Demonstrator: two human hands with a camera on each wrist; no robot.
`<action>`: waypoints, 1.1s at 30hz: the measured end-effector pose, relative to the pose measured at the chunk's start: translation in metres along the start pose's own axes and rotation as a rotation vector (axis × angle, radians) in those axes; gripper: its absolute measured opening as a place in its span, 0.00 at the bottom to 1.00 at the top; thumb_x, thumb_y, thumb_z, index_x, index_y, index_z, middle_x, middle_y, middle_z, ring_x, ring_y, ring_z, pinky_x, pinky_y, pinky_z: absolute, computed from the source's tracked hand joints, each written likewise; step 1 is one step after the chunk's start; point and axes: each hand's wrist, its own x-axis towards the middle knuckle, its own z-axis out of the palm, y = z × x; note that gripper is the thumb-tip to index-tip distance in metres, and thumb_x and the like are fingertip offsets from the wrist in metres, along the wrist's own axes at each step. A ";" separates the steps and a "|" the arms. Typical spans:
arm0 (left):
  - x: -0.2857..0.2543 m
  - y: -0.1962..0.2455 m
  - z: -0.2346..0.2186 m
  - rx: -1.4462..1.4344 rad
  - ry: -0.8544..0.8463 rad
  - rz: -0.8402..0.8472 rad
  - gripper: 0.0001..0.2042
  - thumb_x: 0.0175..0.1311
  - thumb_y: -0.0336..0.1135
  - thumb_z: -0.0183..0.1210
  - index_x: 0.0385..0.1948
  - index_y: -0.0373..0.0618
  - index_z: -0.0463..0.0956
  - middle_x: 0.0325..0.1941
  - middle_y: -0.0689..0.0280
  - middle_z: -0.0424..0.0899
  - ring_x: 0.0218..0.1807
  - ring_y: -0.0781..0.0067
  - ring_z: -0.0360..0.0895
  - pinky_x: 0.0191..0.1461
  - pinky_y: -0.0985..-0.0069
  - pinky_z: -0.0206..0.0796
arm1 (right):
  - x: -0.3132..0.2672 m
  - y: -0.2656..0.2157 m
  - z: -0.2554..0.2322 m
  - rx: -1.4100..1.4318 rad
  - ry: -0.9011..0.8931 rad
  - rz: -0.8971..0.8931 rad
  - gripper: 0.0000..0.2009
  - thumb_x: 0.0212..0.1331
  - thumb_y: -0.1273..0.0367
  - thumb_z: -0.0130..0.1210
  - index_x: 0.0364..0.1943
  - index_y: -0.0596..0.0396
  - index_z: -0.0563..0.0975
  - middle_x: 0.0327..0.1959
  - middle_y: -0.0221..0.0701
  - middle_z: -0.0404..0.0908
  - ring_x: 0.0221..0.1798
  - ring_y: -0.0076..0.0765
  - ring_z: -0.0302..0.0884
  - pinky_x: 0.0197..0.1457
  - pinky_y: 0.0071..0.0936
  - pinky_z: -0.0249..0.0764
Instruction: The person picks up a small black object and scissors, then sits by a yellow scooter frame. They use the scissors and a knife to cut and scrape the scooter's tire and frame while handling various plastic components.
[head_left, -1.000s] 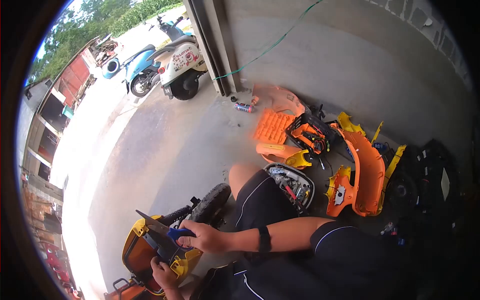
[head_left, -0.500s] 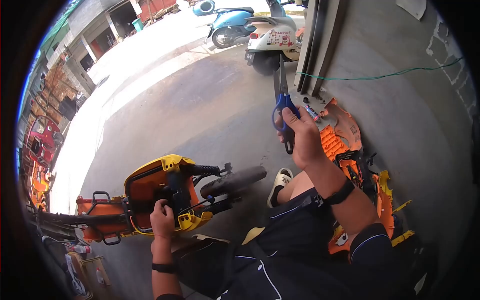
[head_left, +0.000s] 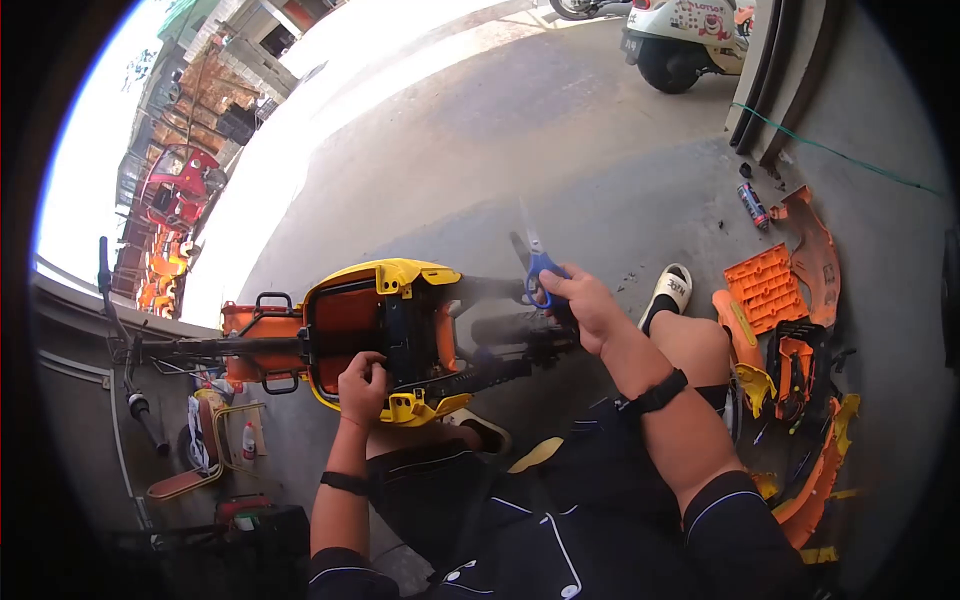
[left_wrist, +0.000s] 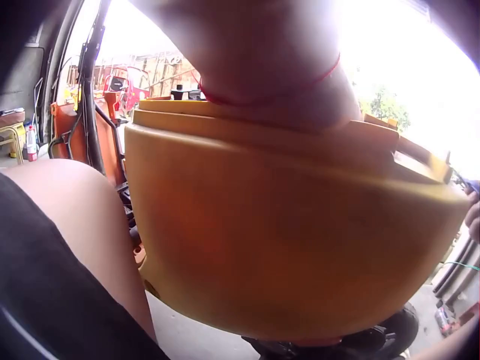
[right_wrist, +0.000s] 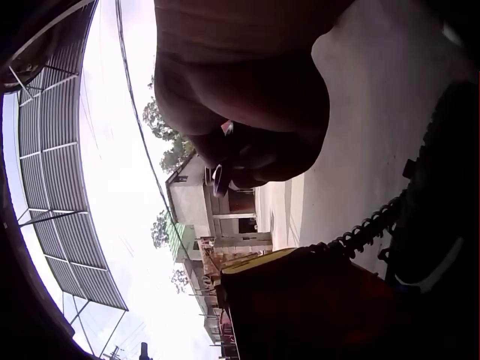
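Note:
In the head view my right hand point(head_left: 592, 305) grips blue-handled scissors point(head_left: 540, 272), their blades apart and pointing away from me. The scissors are over the wheel end of a partly stripped scooter, beyond its yellow body shell point(head_left: 372, 272). My left hand point(head_left: 362, 388) is at the shell's near side, its wrist above the rim and its fingers bent over the opening; I cannot tell whether they hold anything. The smooth yellow-orange side of the shell point(left_wrist: 292, 232) fills the left wrist view and hides those fingers. My right hand point(right_wrist: 240, 112) shows dark in the right wrist view.
At the right lie orange panels point(head_left: 765, 288), a black-and-orange part point(head_left: 795, 370) and a spray can point(head_left: 752, 205). The scooter's handlebar point(head_left: 118, 345) stretches left. A chair point(head_left: 205, 445) stands at the lower left. A white scooter point(head_left: 685, 45) is parked near the doorway.
My right hand first draws the scissors up and away from the shell, then lowers them towards the wheel end. My left hand stays at the shell. The head view has swung left.

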 end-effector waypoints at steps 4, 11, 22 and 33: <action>-0.001 0.015 -0.002 0.134 0.035 -0.044 0.06 0.66 0.28 0.56 0.38 0.39 0.81 0.24 0.62 0.84 0.28 0.77 0.82 0.33 0.77 0.72 | 0.000 -0.032 0.013 0.098 -0.105 -0.132 0.10 0.69 0.64 0.58 0.45 0.54 0.75 0.32 0.27 0.79 0.33 0.24 0.74 0.36 0.23 0.71; 0.004 -0.002 0.001 0.110 -0.021 -0.171 0.07 0.65 0.28 0.56 0.38 0.39 0.82 0.28 0.63 0.85 0.29 0.78 0.81 0.35 0.78 0.72 | -0.004 -0.029 -0.011 0.285 0.250 -0.208 0.09 0.67 0.63 0.60 0.43 0.51 0.76 0.30 0.27 0.81 0.31 0.26 0.75 0.35 0.24 0.70; 0.000 0.117 0.020 0.327 0.444 0.519 0.08 0.66 0.20 0.51 0.42 0.37 0.78 0.35 0.56 0.78 0.39 0.60 0.77 0.46 0.68 0.70 | -0.054 -0.012 -0.050 -0.176 0.194 -0.382 0.10 0.67 0.67 0.61 0.45 0.57 0.79 0.35 0.23 0.78 0.37 0.18 0.72 0.44 0.21 0.71; -0.007 0.208 0.096 -0.536 -0.537 -0.067 0.27 0.79 0.49 0.48 0.68 0.38 0.58 0.57 0.54 0.73 0.57 0.71 0.73 0.61 0.72 0.67 | -0.055 0.026 0.022 -1.193 0.188 -1.213 0.13 0.52 0.72 0.65 0.43 0.55 0.79 0.36 0.34 0.82 0.37 0.45 0.82 0.41 0.39 0.77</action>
